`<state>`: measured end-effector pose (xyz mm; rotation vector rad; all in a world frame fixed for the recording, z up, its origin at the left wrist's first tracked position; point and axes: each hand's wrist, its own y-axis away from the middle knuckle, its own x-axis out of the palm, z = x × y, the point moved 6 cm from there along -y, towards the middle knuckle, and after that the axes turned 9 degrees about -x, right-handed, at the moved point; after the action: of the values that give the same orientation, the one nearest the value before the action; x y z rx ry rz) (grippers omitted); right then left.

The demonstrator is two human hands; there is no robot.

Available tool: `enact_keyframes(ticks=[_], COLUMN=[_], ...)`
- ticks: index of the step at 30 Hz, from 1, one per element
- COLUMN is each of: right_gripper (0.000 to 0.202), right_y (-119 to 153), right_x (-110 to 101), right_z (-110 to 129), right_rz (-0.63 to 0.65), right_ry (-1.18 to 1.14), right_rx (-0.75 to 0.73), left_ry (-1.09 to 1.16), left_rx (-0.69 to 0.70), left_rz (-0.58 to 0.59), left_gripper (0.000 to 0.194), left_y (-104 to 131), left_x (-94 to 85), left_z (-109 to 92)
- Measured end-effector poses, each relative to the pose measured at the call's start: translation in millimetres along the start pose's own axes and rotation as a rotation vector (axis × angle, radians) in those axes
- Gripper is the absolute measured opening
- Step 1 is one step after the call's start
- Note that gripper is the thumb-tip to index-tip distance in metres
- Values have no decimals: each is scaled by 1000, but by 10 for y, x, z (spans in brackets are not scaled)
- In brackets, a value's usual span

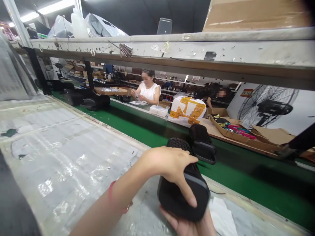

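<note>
Gripping a black slipper [183,188] from above, the left hand [172,167] lies across its strap with the fingers curled down over the near side, at about 5 o'clock in the view. The right hand [189,224] sits underneath at 6 o'clock, palm up, its fingers closed against the sole, so the slipper is clamped between both hands just above the near edge of the worktable [61,154]. A red cord [110,193] circles the left wrist.

A second black slipper [202,142] lies just beyond the held one, toward 1 o'clock, resting on the green conveyor belt [137,131] that runs from 10 o'clock across to 4 o'clock. The two slippers appear close, possibly touching at the heel end; the overlap hides the exact gap. The worktable is covered in shiny, wrinkled plastic sheeting and fills the 8 to 9 o'clock part of the view.

Across the belt at 12 o'clock a co-worker [149,91] in a white top sits with both hands on something small. A yellow-and-white bundle [188,109] stands at 1 o'clock, and next to it, toward 2 o'clock, an open cardboard box [221,126] holds colourful items. A large floor fan [267,105] stands at 2 o'clock. A worn white shelf beam [197,49] spans the top of the view, with a cardboard carton [253,14] above it.
</note>
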<state>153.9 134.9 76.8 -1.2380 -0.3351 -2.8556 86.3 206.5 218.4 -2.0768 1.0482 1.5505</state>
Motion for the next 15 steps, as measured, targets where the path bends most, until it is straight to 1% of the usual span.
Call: enact_keyframes(ticks=[2,5,7,9,10,12,14,15], right_gripper=[59,57,59,61,60,53,48,45], right_y=[-72,-84,-72,-75,-84,-105,-105,-87], right_x=[13,-28,-82,-154,-197,-299,-424,-499], right_z=[10,95,165,228,261,345,470,570], right_rz=[-54,-135,-162,-167,-165,-162,-170,-188], right_ry=[27,113,112,74,55,45,63,70], right_rx=[33,51,38,10,-13,-65,-114,-161], left_ry=[9,-38,-59,-49,-39,-25,-23,-21], left_rx=[-31,-77,-117,-141,-159,-233,-335,-375], left_rz=[-26,-37,-45,-101,-149,-295,-477,-552], left_gripper=[95,98,97,94,92,88,74,65], left_y=[-136,-315,-415,-510,-558,-649,-714,-738], left_x=[-16,7,44,75,90,114,142,164], left_z=[180,452,622,753,808,902,965,980])
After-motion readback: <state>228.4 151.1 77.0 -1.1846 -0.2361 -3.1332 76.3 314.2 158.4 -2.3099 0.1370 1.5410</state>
